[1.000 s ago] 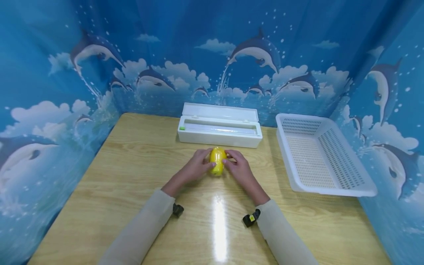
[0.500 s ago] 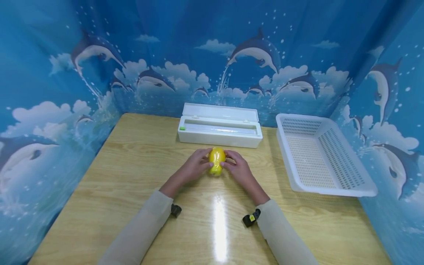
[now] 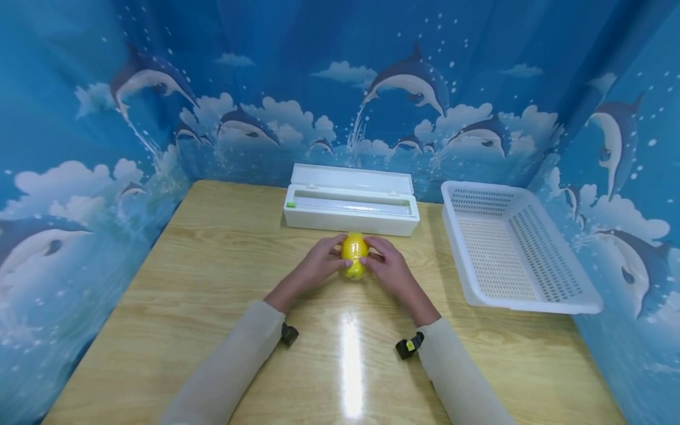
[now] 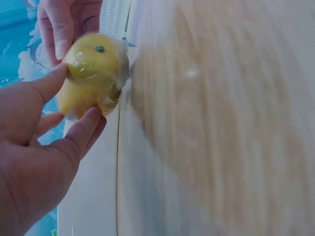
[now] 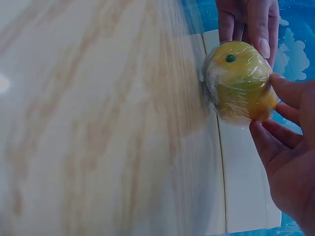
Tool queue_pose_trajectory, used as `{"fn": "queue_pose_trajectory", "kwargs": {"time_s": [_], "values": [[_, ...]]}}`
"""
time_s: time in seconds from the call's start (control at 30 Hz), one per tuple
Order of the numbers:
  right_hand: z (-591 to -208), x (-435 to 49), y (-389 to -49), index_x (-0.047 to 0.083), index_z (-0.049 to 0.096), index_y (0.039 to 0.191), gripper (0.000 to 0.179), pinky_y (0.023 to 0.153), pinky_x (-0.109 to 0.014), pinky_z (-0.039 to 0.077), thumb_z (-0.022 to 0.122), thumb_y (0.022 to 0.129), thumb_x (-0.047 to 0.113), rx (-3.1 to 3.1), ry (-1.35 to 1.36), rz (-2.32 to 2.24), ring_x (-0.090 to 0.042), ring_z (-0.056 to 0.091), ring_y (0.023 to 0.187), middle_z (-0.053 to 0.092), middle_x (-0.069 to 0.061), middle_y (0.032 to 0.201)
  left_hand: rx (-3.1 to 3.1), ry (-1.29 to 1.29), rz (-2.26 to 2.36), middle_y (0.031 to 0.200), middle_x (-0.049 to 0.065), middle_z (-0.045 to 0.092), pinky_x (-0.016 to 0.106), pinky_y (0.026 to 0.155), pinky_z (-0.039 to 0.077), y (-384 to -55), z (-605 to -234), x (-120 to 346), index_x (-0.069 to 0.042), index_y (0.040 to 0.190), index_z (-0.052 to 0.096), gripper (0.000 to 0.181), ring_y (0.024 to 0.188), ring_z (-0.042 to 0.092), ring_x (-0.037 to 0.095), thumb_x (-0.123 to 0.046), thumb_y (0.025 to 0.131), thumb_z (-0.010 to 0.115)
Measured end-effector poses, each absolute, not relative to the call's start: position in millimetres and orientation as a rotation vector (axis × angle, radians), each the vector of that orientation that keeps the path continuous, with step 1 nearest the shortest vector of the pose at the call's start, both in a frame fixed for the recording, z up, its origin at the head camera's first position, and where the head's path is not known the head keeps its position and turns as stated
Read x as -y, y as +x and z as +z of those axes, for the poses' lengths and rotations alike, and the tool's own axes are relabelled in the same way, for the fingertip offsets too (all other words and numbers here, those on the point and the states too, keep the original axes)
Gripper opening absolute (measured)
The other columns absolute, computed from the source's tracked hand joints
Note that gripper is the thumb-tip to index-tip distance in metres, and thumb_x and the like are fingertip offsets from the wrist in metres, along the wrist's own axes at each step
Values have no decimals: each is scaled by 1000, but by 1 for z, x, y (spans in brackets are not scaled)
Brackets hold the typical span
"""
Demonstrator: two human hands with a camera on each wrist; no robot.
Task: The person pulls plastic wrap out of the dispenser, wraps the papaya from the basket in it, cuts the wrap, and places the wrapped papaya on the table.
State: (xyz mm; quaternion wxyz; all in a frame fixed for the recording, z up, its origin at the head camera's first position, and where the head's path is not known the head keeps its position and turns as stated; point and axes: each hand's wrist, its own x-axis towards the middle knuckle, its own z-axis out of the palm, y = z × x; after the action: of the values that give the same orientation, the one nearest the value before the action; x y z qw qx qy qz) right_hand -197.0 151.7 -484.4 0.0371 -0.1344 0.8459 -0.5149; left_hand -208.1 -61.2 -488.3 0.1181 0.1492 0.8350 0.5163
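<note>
A yellow fruit (image 3: 354, 248) in wrinkled clear film is held between both hands, in front of a white box. A small green stem spot shows on the wrapped fruit (image 4: 91, 54) in the left wrist view. My left hand (image 3: 317, 264) grips it from the left with thumb and fingertips. From the other side, my right hand (image 3: 391, 267) pinches the same fruit. In the right wrist view, loose film clings to the fruit (image 5: 238, 81), and the right hand (image 5: 293, 147) has its fingertips against it. The fruit's underside is hidden.
Behind the hands stands a white cling-film dispenser box (image 3: 350, 221) with its lid raised and a roll inside. To the right is a white perforated basket (image 3: 458, 254) on the wooden table (image 3: 212, 260). A blue dolphin curtain (image 3: 329, 71) surrounds the table.
Both hands have shifted the wrapped fruit slightly left, then right and a little farther away. It has tilted slightly between the fingers. The box and basket stay put.
</note>
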Motion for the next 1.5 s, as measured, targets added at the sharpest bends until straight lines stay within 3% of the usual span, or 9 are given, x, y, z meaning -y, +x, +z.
{"fn": "queue_pose_trajectory", "kwargs": {"time_s": [0.47,0.8,1.5], "values": [[-492,-150,-199,6,51,146,53,109,-35,47,69,96,13,-2598,-367,-1562,-29,48,138,46,-11,151,-2409,326,1414,157,11,42,38,102,54,-213,-486,59,-16,158,31,74,130,57,29,-17,95,70],[-493,-154,-196,13,53,145,51,105,-34,50,68,97,18,-2620,-362,-1508,-27,50,136,48,-7,148,-2384,310,1441,161,8,37,41,105,52,-210,-487,55,-17,158,32,72,134,55,31,-15,96,69],[-491,-155,-201,10,54,142,48,107,-39,50,68,98,22,-2655,-397,-1527,-30,50,134,45,-10,148,-2401,310,1410,160,7,39,42,103,53,-212,-483,57,-20,157,35,72,132,56,30,-20,95,72]]}}
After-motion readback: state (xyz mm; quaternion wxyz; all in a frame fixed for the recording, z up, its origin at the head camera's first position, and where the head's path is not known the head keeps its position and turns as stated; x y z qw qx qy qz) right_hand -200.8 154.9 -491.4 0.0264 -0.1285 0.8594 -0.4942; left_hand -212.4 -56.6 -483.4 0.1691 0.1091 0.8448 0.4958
